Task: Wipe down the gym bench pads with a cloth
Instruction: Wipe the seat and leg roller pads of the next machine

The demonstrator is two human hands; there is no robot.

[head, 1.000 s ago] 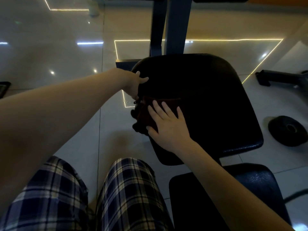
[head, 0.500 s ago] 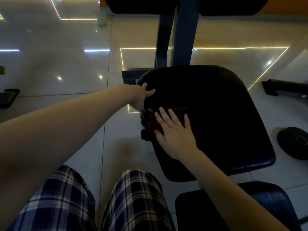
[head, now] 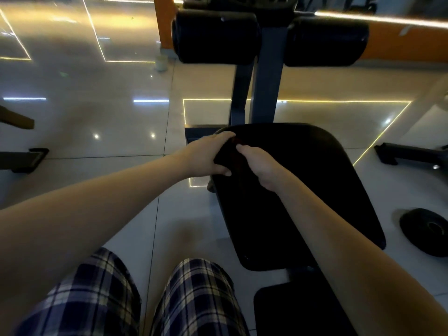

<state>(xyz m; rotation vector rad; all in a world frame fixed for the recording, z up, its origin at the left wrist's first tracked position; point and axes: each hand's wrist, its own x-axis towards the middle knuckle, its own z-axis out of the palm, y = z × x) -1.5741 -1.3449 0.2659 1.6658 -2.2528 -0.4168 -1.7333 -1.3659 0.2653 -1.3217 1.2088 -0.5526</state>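
- Left grip point(head: 208, 155) and right grip point(head: 260, 166) both curl round the dark cloth point(head: 230, 155), at frame centre, over the upper-left corner of the pad point(head: 303, 190);
- cloth seems soft, light, limp; better to hold it bunched in the palm.

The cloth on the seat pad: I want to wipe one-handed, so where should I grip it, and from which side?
Probably take the cloth by its bunched middle, from above: it sits crumpled at the far left corner of the seat pad, gripped between the left hand and right hand.
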